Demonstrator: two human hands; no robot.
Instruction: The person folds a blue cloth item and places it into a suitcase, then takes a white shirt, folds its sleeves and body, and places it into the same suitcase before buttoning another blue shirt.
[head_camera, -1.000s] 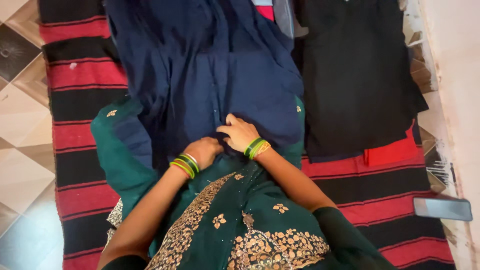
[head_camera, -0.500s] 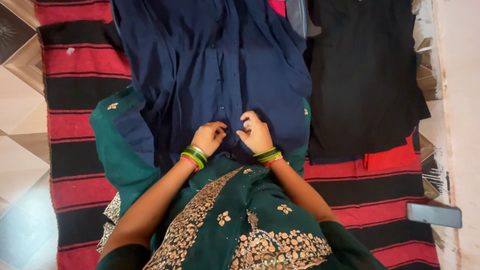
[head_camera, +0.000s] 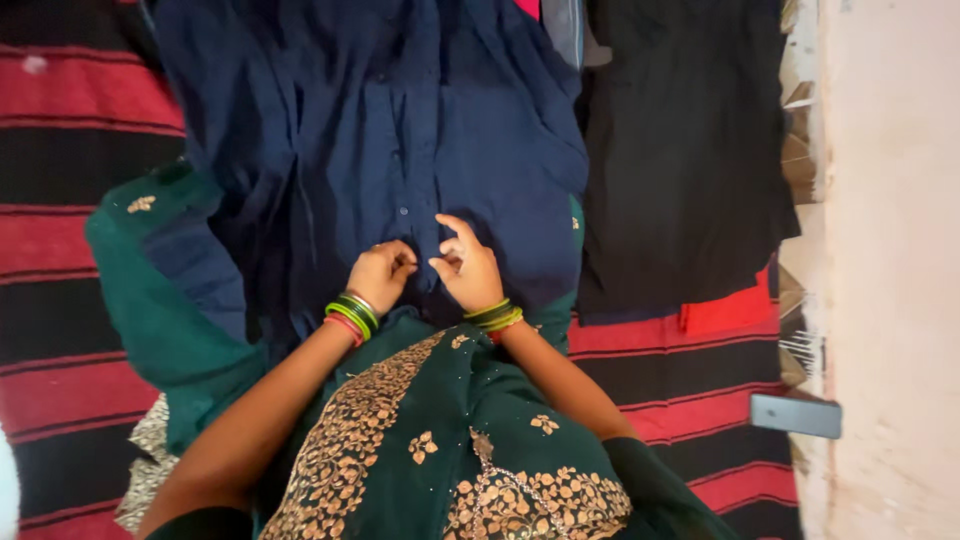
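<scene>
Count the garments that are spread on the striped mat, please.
2: a navy shirt under both hands, and a black garment to its right. More may lie hidden beneath.

Two hands (head_camera: 380, 272) (head_camera: 467, 268), one navy shirt (head_camera: 380, 130), one black garment (head_camera: 680, 150), one striped mat (head_camera: 70, 150), one phone (head_camera: 796, 415).

Striped mat (head_camera: 90, 230): navy shirt (head_camera: 400, 130), black garment (head_camera: 680, 150), probably phone (head_camera: 795, 415).

left hand (head_camera: 378, 275) – right hand (head_camera: 465, 268) | both pinching navy shirt (head_camera: 380, 150) placket | striped mat (head_camera: 90, 100)
</scene>
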